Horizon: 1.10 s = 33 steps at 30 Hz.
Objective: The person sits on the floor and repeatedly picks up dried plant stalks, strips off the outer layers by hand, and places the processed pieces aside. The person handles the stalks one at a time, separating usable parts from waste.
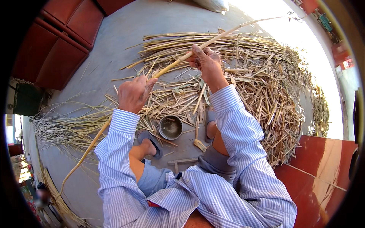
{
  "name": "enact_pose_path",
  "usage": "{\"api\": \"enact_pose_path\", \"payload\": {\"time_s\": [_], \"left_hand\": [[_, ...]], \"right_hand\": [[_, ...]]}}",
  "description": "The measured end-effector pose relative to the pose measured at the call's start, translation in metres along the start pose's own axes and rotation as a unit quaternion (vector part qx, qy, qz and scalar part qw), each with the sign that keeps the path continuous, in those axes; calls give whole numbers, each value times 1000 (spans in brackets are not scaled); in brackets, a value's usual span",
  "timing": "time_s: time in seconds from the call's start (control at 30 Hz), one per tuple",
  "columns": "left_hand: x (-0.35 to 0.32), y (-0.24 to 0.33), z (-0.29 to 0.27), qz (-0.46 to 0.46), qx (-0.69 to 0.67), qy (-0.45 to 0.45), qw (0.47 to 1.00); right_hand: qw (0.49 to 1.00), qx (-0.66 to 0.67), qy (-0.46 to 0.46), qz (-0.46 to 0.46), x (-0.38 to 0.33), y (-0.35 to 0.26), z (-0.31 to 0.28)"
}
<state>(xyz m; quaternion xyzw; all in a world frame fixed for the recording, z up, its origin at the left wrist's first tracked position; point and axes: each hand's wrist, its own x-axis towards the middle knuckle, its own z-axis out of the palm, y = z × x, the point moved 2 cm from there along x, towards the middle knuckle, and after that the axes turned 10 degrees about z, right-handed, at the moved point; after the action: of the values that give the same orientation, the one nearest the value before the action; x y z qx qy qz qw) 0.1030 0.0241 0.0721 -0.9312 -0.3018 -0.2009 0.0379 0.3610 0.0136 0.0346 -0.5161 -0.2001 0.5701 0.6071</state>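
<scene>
A long, pale yellow cane stalk (173, 65) runs slantwise through both my hands, its thin tip reaching to the upper right. My left hand (133, 93) is wrapped around it in a fist. Further up, my right hand (207, 64) pinches the stalk between thumb and fingers. The lower length of the stalk bends down past my left sleeve toward the floor. Beneath my hands lie loose husks and strips (171, 95). Between my feet stands a round metal bowl (170, 127) with something shallow in it that I cannot make out.
A large heap of dry leaves and husks (266, 98) spreads to the right, with long stalks (167, 43) at the far side. Thin peeled stems (76, 123) lie at the left. Red cabinets (57, 41) stand at the far left, and a red panel (315, 171) is at the near right.
</scene>
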Motion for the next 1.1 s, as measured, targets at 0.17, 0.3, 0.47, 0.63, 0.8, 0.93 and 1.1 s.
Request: {"api": "enact_pose_path", "payload": {"time_s": [0.17,0.3,0.47,0.63,0.8,0.93,1.1], "left_hand": [[-8,-15,7,-63,-139,-50,987],[-16,-19,8,-92,-285,-63,952],[-24,-23,3,-111,-312,-77,940],[-24,-28,1,-110,-180,-79,974],[-14,-21,24,-116,-202,7,972],[-5,-5,47,-194,-330,73,921],[0,-27,47,-224,-472,-10,853]], "right_hand": [[991,39,-121,-48,3,-3,2],[972,30,-206,-110,-8,-23,6],[974,25,-197,-106,-13,-19,16],[993,-79,-61,-56,-6,-5,14],[984,-164,-62,-33,-8,-2,18],[983,-154,-101,-31,-13,4,23],[963,-161,-190,-104,-15,-2,18]]}}
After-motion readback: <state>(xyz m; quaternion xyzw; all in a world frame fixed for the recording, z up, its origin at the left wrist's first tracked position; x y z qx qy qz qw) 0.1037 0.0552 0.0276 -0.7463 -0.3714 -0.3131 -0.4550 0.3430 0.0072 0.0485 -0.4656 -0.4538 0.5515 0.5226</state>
